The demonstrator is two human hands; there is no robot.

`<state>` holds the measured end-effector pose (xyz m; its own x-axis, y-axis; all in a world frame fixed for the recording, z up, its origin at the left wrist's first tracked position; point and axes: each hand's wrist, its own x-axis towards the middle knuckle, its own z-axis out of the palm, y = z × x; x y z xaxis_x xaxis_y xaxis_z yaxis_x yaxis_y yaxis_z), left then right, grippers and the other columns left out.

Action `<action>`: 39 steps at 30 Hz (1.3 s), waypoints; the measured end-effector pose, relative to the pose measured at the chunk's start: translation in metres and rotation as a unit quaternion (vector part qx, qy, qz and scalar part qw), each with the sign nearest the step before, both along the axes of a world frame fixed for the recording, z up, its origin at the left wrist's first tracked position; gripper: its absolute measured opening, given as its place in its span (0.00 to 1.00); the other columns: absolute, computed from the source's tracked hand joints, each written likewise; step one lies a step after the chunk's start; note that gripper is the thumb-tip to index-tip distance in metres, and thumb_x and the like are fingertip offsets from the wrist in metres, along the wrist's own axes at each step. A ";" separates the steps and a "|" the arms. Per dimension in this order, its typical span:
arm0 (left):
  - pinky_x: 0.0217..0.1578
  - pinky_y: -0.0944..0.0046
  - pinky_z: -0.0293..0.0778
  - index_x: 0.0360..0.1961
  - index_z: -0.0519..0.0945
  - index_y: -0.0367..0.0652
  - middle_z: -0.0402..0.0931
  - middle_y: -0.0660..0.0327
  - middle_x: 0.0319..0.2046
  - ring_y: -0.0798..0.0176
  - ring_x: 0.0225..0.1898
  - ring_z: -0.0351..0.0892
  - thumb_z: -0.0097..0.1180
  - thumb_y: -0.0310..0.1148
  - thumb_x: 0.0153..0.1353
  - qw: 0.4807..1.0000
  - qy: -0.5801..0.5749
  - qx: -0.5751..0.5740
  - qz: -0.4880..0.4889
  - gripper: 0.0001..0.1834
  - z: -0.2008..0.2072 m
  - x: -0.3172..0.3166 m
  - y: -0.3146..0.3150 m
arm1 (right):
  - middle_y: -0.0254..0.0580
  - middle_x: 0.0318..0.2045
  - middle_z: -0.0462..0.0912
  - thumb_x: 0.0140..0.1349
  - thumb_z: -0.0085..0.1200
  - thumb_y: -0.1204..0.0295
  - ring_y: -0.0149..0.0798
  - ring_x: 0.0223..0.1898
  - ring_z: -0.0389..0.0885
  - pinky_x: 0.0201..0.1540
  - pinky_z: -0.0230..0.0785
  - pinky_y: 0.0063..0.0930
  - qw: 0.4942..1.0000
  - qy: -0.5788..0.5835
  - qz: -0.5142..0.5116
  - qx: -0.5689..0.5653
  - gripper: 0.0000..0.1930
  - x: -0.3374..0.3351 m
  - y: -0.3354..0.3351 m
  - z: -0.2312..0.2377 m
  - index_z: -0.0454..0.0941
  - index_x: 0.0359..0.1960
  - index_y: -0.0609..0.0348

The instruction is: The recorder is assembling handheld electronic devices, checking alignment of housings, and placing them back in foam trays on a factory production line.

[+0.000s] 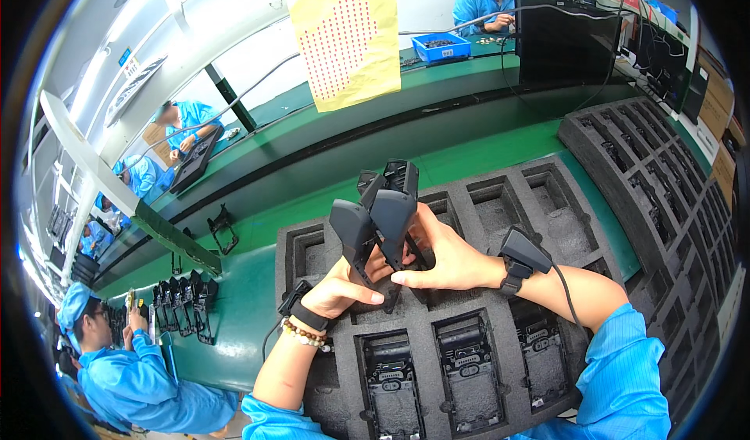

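Above a dark grey foam tray (430, 370), I hold a cluster of black plastic housings (391, 213) upright in both hands. Their wide, blocky ends point up and their narrow ends reach down between my palms. My left hand (342, 290) is closed around the lower left of the cluster, thumb stretched across the front. From the right, my right hand (447, 254) grips it, with some fingers hidden behind the parts. Below, black device frames (473, 370) lie in the near pockets of the tray. Each wrist wears a strapped black module with a cable.
More foam trays (594, 119) with black parts are stacked at the right. Black frames (183, 303) stand on the green bench at left, near a seated co-worker (129, 377). A yellow sheet (344, 41) hangs ahead; a blue bin (441, 49) and black monitor (566, 45) are beyond.
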<state>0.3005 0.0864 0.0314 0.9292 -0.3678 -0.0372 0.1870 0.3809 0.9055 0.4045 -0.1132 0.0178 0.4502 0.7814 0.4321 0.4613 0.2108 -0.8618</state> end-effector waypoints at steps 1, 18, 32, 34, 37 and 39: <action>0.71 0.57 0.48 0.69 0.58 0.39 0.63 0.55 0.64 0.55 0.69 0.59 0.64 0.14 0.38 1.000 -0.001 -0.003 0.003 0.51 0.000 0.000 0.000 | 0.46 0.46 0.70 0.51 0.70 0.57 0.32 0.40 0.74 0.43 0.74 0.27 1.000 0.001 0.000 0.000 0.51 0.000 0.000 0.000 0.46 0.68 0.65; 0.71 0.56 0.48 0.70 0.56 0.41 0.60 0.55 0.66 0.55 0.69 0.57 0.63 0.13 0.37 1.000 0.008 0.010 0.013 0.53 -0.002 -0.001 0.002 | 0.46 0.47 0.71 0.51 0.69 0.58 0.34 0.42 0.75 0.45 0.74 0.27 0.999 0.031 0.013 -0.015 0.51 0.000 -0.001 0.003 0.46 0.68 0.64; 0.71 0.54 0.47 0.72 0.52 0.45 0.61 0.54 0.66 0.53 0.70 0.56 0.64 0.13 0.37 1.000 -0.010 0.000 0.018 0.57 0.001 -0.002 -0.002 | 0.51 0.54 0.70 0.51 0.69 0.59 0.39 0.48 0.76 0.47 0.74 0.33 0.999 0.049 -0.008 0.009 0.51 0.003 -0.002 -0.001 0.46 0.69 0.63; 0.72 0.53 0.46 0.72 0.53 0.45 0.60 0.54 0.67 0.52 0.70 0.56 0.64 0.13 0.37 1.000 0.002 0.016 0.007 0.57 -0.001 -0.002 0.001 | 0.51 0.54 0.70 0.50 0.69 0.59 0.41 0.48 0.76 0.47 0.74 0.34 1.000 -0.012 -0.005 0.009 0.52 0.003 -0.001 -0.002 0.46 0.69 0.62; 0.72 0.54 0.46 0.71 0.54 0.43 0.59 0.52 0.68 0.52 0.70 0.56 0.64 0.13 0.37 1.000 0.001 0.017 0.015 0.56 0.000 -0.001 0.000 | 0.49 0.52 0.70 0.50 0.69 0.60 0.39 0.47 0.76 0.47 0.74 0.33 1.000 -0.014 -0.007 0.003 0.51 0.003 -0.003 0.000 0.46 0.69 0.62; 0.71 0.53 0.46 0.71 0.54 0.42 0.59 0.52 0.68 0.51 0.70 0.56 0.64 0.13 0.37 1.000 0.007 0.009 0.016 0.55 -0.003 -0.001 -0.001 | 0.48 0.51 0.70 0.51 0.69 0.61 0.38 0.46 0.75 0.46 0.74 0.32 1.000 0.018 -0.003 0.006 0.51 0.002 -0.004 0.001 0.45 0.69 0.63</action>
